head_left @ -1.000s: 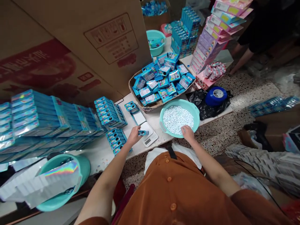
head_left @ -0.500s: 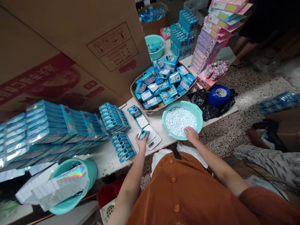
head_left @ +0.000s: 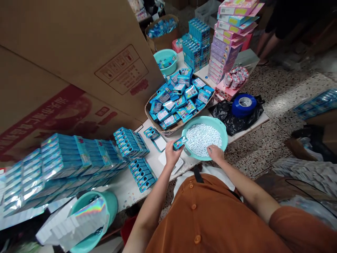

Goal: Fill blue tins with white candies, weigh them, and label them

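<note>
My left hand (head_left: 172, 154) holds a small blue box (head_left: 179, 142) at the left rim of a teal basin (head_left: 223, 131). Something whitish shows at the box's right end. Small white pieces (head_left: 201, 137) fill the basin's bottom. My right hand (head_left: 215, 153) rests at their near right side, its fingers bent together; what they hold is hidden. A white scale (head_left: 177, 166) lies partly under my left hand and forearm. Left of it a row of blue boxes with dark round holes (head_left: 142, 175) lies on the table (head_left: 126, 193).
A carton of blue packets (head_left: 168, 131) stands behind the basin. Blue tape (head_left: 243, 104) lies on a black bag (head_left: 223, 114) to the right. Wrapped blue boxes (head_left: 65, 158) are stacked at the left, above a teal bucket (head_left: 112, 207). Pink and purple boxes (head_left: 223, 52) rise at the back.
My left hand has lifted the blue box off the scale and carried it right to the basin's rim. My right hand stays in the basin. The camera view has shifted slightly.
</note>
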Motion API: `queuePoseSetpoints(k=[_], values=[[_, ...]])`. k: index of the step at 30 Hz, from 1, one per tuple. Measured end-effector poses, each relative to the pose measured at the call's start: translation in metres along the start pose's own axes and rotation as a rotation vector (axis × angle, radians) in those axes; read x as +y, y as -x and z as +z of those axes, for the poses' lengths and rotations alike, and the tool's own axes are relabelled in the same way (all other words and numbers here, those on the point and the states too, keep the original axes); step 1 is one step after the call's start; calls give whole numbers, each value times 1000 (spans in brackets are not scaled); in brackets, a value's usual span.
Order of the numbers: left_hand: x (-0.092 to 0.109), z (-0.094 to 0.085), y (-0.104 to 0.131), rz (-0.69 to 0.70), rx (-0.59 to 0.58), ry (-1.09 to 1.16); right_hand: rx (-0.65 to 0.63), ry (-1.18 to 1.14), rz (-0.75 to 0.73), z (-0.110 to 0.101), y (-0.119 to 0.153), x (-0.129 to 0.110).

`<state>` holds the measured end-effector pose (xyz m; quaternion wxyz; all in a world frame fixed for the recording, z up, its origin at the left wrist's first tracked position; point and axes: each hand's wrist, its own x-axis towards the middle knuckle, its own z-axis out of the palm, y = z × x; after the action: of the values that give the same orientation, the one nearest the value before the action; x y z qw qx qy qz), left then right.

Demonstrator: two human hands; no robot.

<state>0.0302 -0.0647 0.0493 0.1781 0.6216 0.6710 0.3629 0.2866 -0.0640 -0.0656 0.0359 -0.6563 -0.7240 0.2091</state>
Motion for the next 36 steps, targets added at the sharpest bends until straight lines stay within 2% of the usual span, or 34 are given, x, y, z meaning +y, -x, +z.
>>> queuePoseSetpoints(k=[3,5,10,16,21,24,27,30,36], values=[[0,20,-3,1,-57,-42,-5,-4,-13,-2,1,0],[-2,27,-1,5,-84,-73,-3,-9,-8,-3,2,0],[-7,31,4,24,-210,-168,-5,-19,-6,-4,4,0],[-11,36,12,-36,-201,-206,-26,5,-15,-4,3,1],[0,28,22,-95,-127,-119,-35,0,-14,-2,2,3],[-2,25,31,-197,-27,13,-34,9,-18,-1,2,4],[-15,25,43,-381,114,186,-35,12,-11,0,2,4],[-32,23,55,-517,193,266,-47,9,-10,-1,2,5],[-60,13,72,-589,353,315,-46,47,-16,-1,1,5]])
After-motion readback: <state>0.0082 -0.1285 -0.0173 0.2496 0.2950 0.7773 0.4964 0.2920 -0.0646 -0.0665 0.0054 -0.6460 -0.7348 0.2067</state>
